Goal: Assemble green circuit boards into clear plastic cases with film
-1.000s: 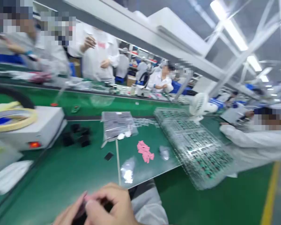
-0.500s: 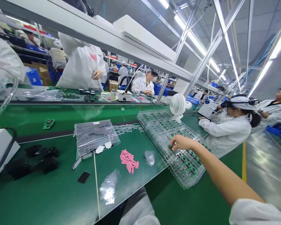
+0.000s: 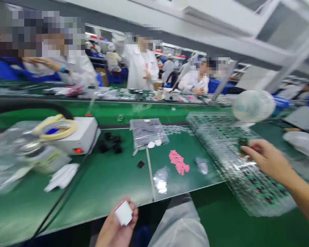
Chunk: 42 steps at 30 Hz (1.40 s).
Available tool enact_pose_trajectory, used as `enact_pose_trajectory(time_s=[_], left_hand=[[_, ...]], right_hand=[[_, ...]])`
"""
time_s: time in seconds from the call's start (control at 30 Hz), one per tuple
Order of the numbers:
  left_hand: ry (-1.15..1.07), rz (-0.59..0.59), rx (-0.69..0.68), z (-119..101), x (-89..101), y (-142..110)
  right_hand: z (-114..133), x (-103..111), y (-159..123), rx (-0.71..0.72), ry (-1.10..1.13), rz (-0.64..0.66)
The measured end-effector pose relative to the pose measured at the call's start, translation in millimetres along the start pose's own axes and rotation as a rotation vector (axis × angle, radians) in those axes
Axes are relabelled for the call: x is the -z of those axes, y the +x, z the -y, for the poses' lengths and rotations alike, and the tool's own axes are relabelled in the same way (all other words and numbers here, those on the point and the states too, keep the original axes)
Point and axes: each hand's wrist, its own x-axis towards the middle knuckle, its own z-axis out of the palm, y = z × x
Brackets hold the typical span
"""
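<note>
In the head view my right hand [image 3: 269, 159] pinches a small green circuit board [image 3: 242, 143] between thumb and fingers, held above clear plastic trays [image 3: 208, 144] with rows of similar boards. Down at the table's front edge, my left hand [image 3: 115, 228] is palm up with its fingers curled round a small white square piece [image 3: 124, 213]. What lies under that piece is hidden. Pink strips [image 3: 179, 162] form a loose pile on the green table [image 3: 113, 192]. Beside them lie two small clear bags, one on the left [image 3: 161, 180] and one on the right [image 3: 202, 166].
A white fan [image 3: 252, 106] stands behind the trays. A bagged stack of grey strips [image 3: 147, 132] lies at the table's back, near black parts [image 3: 110, 142]. Left are a white box [image 3: 83, 137] bearing a tape roll [image 3: 55, 127], and a cable [image 3: 64, 192]. Co-workers sit beyond.
The view has swung left. My right hand has lifted off the trays with a circuit board in its fingers. My left hand, out of view before, now shows with a white square piece.
</note>
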Motion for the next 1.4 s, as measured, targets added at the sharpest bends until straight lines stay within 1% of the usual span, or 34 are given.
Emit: enact_pose_trajectory(time_s=[0.03,0.07,0.1,0.17,0.23,0.3,0.33,0.4,0.47,0.6,0.87,1.0,1.17,1.23,1.4], left_hand=[[-0.020,0.055,0.005,0,-4.0,-4],[-0.040,0.110,0.008,0,-6.6,-7],[-0.057,0.145,-0.011,0,-7.9,-8],[-0.087,0.198,-0.040,0,-7.3,-9],[-0.109,0.219,-0.068,0,-5.4,-11],[-0.123,0.209,-0.097,-1,-3.9,-15],[-0.127,0.204,-0.110,-1,-3.4,-17],[-0.131,0.190,-0.127,-2,-2.4,-20],[-0.127,0.190,-0.128,-3,-0.8,-22],[-0.130,0.209,-0.136,-4,3.5,-23],[-0.110,0.222,-0.125,-2,5.1,-22],[-0.095,0.213,-0.142,-2,7.4,-19],[-0.055,0.224,-0.141,-9,9.9,-17],[-0.046,0.227,-0.141,-10,9.8,-17],[-0.018,0.204,-0.153,-9,10.8,-16]], right_hand=[[15,-13,-15,-0.025,0.089,-0.023],[32,-29,-31,-0.112,0.284,-0.039],[52,-49,-48,-0.172,0.419,0.011],[95,-93,-86,-0.240,0.685,0.206],[139,-136,-123,-0.301,0.929,0.555],[174,-170,-152,-0.362,1.096,0.810],[187,-182,-162,-0.381,1.157,0.884],[204,-196,-175,-0.396,1.236,0.974],[210,-202,-181,-0.396,1.261,1.015],[211,-206,-183,-0.388,1.246,1.048],[214,-203,-177,-0.377,1.172,1.074],[213,-201,-175,-0.417,1.174,1.147],[213,-201,-175,-0.480,1.167,1.274],[214,-201,-176,-0.498,1.164,1.280],[214,-203,-177,-0.488,1.166,1.227]])
